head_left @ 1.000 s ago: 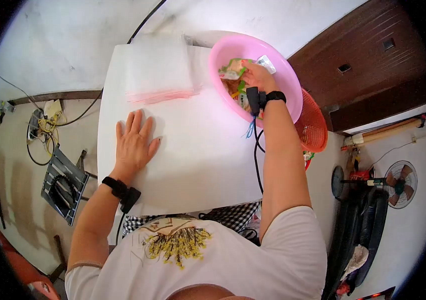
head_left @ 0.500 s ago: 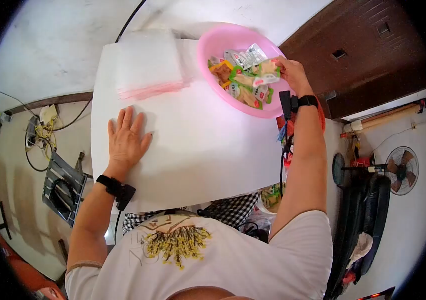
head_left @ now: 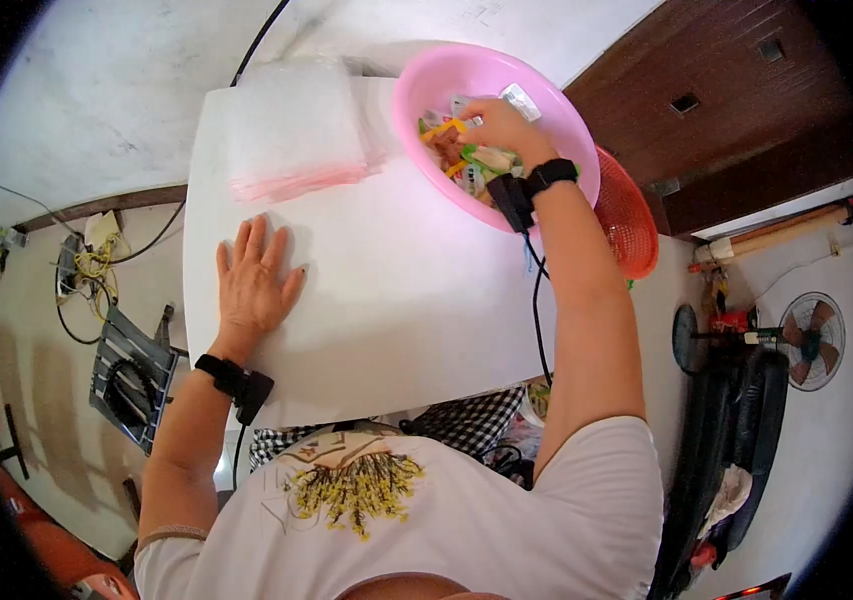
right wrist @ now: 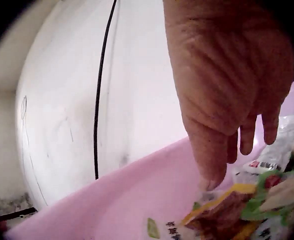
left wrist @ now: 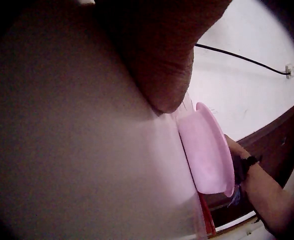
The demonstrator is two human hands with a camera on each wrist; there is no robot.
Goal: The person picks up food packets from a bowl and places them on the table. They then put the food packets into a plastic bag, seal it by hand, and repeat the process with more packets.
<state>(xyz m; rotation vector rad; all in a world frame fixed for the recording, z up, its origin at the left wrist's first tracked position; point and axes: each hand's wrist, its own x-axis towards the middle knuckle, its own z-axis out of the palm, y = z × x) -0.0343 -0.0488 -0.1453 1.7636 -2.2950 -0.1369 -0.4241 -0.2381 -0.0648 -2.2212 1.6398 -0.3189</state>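
Note:
My left hand [head_left: 254,285] lies palm down on the white table [head_left: 386,290], fingers straight and slightly spread. At the table's far right stands a pink basin [head_left: 571,130] holding several small food packets. My right hand [head_left: 501,130] reaches down into it, and its fingers [right wrist: 269,127] point down among the packets without curling round one. Its thumb tip comes right at the top edge of a yellow-edged packet [right wrist: 219,215] with brown contents. Beside that lie a green-edged packet [head_left: 491,158] and a silver-white packet [head_left: 520,102].
A stack of clear bags [head_left: 296,125] with pink edges lies at the table's far left. Beyond the basin, a red mesh basket [head_left: 631,225] sits at the right. A black cable [head_left: 540,310] trails from the right wrist. A folding chair [head_left: 131,375] stands left of the table.
My right hand has moved left from the basin's right rim into its middle. The green-edged packet pinched there half a second ago has left its fingers. The left hand stays in place.

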